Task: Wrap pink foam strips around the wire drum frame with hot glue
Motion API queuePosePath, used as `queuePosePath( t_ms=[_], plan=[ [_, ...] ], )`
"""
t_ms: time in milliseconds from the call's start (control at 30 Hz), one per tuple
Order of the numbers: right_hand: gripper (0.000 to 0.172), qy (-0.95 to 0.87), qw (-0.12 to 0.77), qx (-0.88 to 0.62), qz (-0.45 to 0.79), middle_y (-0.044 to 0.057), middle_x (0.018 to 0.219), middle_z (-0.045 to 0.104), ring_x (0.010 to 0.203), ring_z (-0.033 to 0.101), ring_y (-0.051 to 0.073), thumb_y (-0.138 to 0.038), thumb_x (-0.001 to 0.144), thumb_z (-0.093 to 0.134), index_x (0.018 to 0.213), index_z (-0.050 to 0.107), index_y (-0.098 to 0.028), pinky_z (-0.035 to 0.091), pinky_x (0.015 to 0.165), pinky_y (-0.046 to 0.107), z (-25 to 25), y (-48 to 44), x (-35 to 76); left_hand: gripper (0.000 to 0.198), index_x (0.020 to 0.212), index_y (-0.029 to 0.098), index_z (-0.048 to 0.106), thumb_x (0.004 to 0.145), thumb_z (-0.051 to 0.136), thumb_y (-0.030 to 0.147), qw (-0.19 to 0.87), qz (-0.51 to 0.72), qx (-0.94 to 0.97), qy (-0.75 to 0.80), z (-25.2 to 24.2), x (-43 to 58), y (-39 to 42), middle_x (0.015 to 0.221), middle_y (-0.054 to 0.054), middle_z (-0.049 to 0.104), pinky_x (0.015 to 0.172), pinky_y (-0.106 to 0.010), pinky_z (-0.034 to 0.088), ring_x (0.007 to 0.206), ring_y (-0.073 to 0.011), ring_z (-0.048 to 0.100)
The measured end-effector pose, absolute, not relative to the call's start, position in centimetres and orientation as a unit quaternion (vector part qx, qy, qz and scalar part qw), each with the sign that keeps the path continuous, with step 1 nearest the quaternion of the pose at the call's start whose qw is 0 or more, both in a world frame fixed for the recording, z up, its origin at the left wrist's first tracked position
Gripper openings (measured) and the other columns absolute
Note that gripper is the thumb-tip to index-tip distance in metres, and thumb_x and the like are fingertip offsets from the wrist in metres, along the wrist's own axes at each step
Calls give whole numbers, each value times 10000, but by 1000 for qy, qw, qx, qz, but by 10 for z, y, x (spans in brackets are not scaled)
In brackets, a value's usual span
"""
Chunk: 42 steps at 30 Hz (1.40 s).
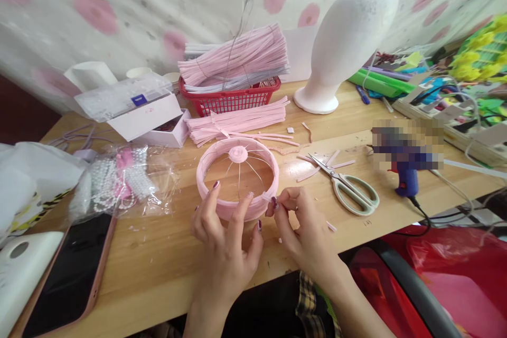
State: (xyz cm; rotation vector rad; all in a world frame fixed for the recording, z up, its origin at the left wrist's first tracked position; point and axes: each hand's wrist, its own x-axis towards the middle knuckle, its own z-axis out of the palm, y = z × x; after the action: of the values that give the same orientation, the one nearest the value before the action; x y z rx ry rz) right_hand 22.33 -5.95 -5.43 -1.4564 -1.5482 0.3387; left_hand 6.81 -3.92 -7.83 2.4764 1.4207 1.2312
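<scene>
A round frame (203,177) wrapped in pink fuzzy strip sits on the table in front of me. Thin wires run from its rim to a small pink coiled disc (238,154). My left hand (225,237) grips the near rim, fingertips over the top edge and thumb at the outer side. At the rim's right, my right hand (299,222) pinches the end of a pink pipe cleaner (268,197) lying across the band; its tip is hidden by the fingers. Scissors (352,190) with pale green handles lie partly open to the right, beside cut pink pieces (344,163).
Pink pipe cleaner bundles lie in a red basket (233,99) and before it (241,119). A white foam head (348,42) stands behind. Right is a blue glue gun (407,179) with its cord; left are bagged pearl beads (122,179), a phone (73,269) and white boxes (144,116).
</scene>
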Motion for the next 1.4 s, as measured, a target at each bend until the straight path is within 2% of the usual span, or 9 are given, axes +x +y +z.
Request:
queuePosePath(
  t_ms=[433,500,600,733,800,900,1067,1233,1400],
  plan=[
    [94,-629,457,-612,144,-27,736,640,617,630,125,-150,952,477,950,455,-241,462,561,220,-53,-60,225,286,1165,222,622,891,665,155,30,444,783,434,-75,67,-39,1559,-177,306,1068,-581,355,1394,-393,372],
    [95,-632,451,-614,146,-25,740,646,621,627,128,-148,951,475,945,455,-240,465,572,227,-54,-59,226,197,1026,211,650,855,745,189,1,478,774,416,-73,65,-38,1469,-162,425,1044,-526,390,1328,-356,441],
    [97,-635,455,-609,139,-21,752,653,640,638,131,-144,949,477,952,459,-239,480,602,238,-56,-59,227,185,796,211,652,793,837,199,-41,522,755,394,-67,61,-37,1176,-96,654,996,-451,410,1170,-293,550],
    [106,-639,467,-596,136,-22,755,641,639,648,124,-131,947,478,963,467,-236,487,606,230,-58,-59,227,187,904,158,706,797,798,35,18,536,779,326,-65,58,-39,958,-50,757,817,-319,501,876,-169,663],
    [110,-643,472,-589,129,-21,754,638,637,648,121,-126,945,480,957,468,-235,493,605,228,-57,-60,226,208,991,119,706,832,741,-10,54,529,794,296,-68,58,-39,991,-67,770,775,-266,538,829,-134,695],
    [114,-647,475,-586,110,-20,755,646,635,649,122,-124,940,487,960,469,-235,498,602,226,-55,-60,227,166,1040,115,699,904,670,24,61,505,801,316,-73,60,-39,1101,-94,768,860,-231,547,924,-133,728],
    [126,-653,462,-592,98,-45,713,660,608,650,115,-121,929,503,941,469,-242,508,609,223,-51,-60,228,103,944,164,672,971,582,122,93,452,817,347,-76,61,-38,1313,-120,686,839,-252,558,973,-154,732],
    [141,-647,462,-596,109,-64,672,632,545,619,97,-108,898,512,927,477,-242,499,565,205,-51,-56,225,108,845,177,638,948,609,168,118,442,824,335,-77,60,-40,1315,-121,668,796,-304,577,849,-152,717],
    [149,-644,465,-596,117,-61,669,643,554,619,105,-106,876,519,930,488,-242,501,565,215,-55,-55,226,116,835,180,642,927,608,118,110,448,817,345,-76,63,-40,1283,-109,681,794,-307,575,841,-153,709]
  ],
)
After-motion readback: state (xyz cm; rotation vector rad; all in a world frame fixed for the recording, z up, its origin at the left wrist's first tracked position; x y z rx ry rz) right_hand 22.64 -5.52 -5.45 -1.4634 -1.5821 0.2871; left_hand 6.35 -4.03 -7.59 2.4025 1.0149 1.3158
